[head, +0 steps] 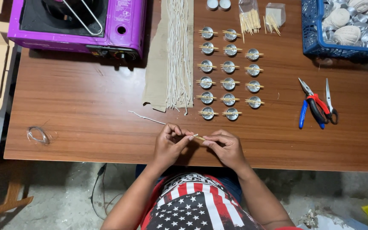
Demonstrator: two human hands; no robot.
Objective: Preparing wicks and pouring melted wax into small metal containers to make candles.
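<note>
My left hand [170,143] and my right hand [224,146] meet near the table's front edge, both pinching one thin wooden stick [199,137] between their fingertips. Just beyond them stand rows of small round metal cups [229,84], each with a stick laid across its top. White wick strings [179,51] lie in a long bundle on brown paper [155,72] to the left of the cups. One loose white string [143,116] lies on the table by my left hand.
A purple portable gas stove [77,25] stands at the back left. Pliers with red and blue handles [311,106] and scissors [331,104] lie on the right. A blue basket [316,40] holds metal cups and string balls. Bags of sticks [250,17] sit at the back.
</note>
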